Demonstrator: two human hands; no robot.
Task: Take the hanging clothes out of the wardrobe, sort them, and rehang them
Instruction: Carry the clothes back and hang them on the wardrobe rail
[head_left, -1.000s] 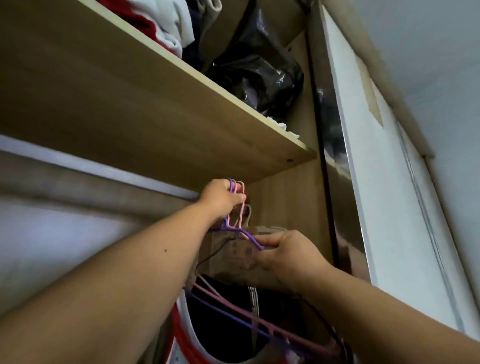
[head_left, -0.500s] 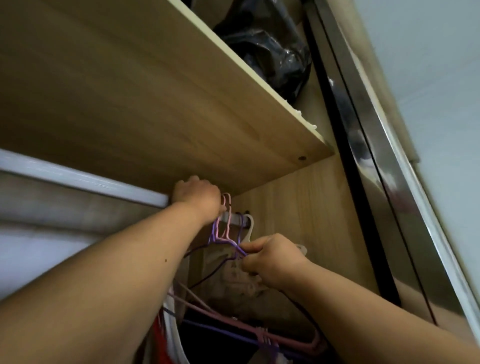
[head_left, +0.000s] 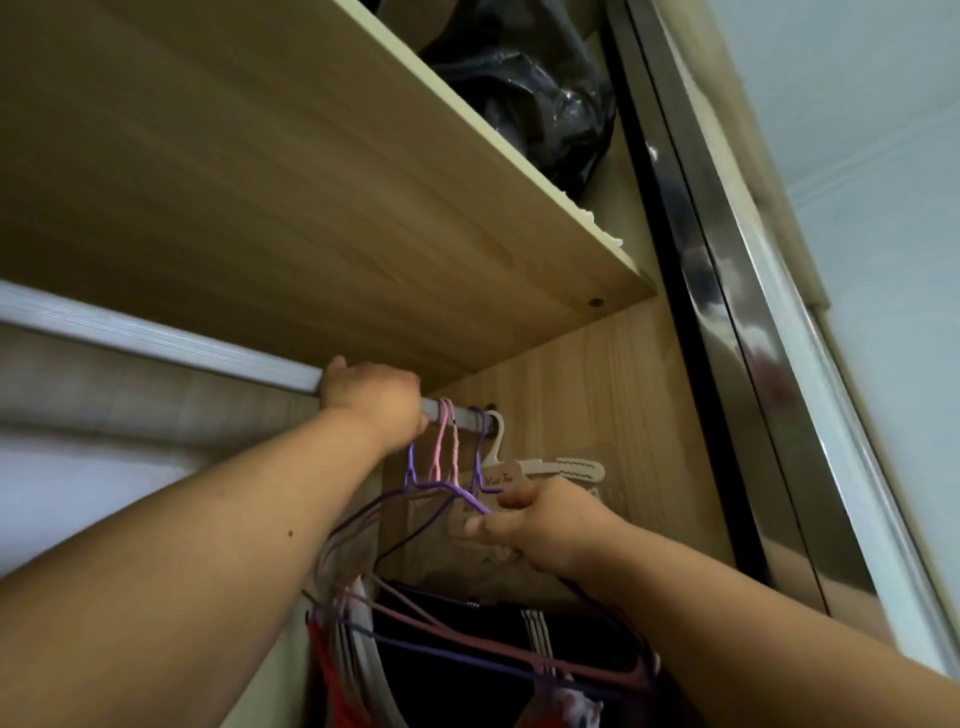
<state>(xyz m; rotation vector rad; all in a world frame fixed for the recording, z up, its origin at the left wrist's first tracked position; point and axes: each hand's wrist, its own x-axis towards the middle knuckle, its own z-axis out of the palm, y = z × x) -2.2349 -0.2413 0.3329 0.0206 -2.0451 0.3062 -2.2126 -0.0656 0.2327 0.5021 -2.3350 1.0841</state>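
Under the wooden shelf (head_left: 363, 208), the left hand (head_left: 374, 400) curled round the rail (head_left: 156, 338) beside the hanger hooks (head_left: 445, 421); the right hand (head_left: 545, 525) pinched a purple hanger (head_left: 441, 487) above the hanging clothes (head_left: 457, 686). Bunched hooks could probably snag one another and spill garments

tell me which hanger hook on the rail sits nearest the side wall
The white plastic hanger, last at the rail's right end; the pink wire hangers and purple wire hangers hook on to its left.
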